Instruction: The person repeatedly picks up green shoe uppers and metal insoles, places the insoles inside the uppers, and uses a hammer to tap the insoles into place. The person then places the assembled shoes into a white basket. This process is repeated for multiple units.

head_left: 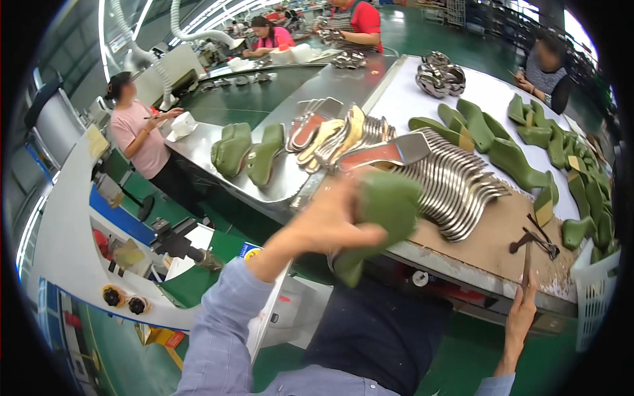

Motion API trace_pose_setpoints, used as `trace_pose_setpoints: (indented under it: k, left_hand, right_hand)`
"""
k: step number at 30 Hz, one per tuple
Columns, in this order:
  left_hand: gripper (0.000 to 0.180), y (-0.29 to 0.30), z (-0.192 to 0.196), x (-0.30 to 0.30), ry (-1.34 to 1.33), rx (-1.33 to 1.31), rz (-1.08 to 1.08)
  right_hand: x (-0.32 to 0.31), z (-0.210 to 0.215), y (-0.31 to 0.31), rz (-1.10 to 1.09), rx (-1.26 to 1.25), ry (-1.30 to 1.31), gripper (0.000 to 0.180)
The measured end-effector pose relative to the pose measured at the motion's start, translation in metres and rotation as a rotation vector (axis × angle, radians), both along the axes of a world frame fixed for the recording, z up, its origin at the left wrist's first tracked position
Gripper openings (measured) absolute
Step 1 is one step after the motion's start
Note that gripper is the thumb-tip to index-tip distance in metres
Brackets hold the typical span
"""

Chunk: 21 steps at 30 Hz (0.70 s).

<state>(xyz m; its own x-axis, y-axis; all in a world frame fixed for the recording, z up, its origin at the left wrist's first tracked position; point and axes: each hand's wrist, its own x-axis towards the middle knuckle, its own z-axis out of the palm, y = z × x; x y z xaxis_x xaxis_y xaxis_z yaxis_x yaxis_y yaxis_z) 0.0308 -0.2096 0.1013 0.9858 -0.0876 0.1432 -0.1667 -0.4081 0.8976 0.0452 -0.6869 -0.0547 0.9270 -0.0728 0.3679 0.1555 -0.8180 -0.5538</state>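
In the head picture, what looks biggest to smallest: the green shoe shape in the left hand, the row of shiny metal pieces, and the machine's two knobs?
1. Row of shiny metal pieces
2. Green shoe shape, though nearness may enlarge it
3. Left knob and right knob, too alike to rank

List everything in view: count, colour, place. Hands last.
Metal table: one, silver, left of centre
Work table: one, white top, right
Board: one, brown, work table's near edge
Held last: one, green, in left hand
Loose lasts: many, green, both tables
Soles: many, silver and brown, rows mid-picture
Shiny bundles: at least two, silver, far ends
Hammer: one, brown handle, in right hand
Basket: one, white, right edge
Machine: one, white, left
Co-workers: four, pink, red or dark clothing, left, far, right
Far clutter: too small to count
Sleeves: two, blue, lower edge
Hands: two, bare, centre and lower right
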Motion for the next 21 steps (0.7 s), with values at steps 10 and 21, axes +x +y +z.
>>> trace_pose_setpoints:
  k: [10,21]
  left_hand:
    - [0.054,0.149,-0.19,-0.052,-0.398,-0.334,1.172]
    - [0.058,0.223,-0.18,0.012,-0.404,0.436,1.375]
  right_hand:
    - [0.024,-0.005,0.006,-0.022,-0.057,0.016,0.048]
    - [0.051,-0.006,0.007,-0.052,-0.354,-0.064,0.049]
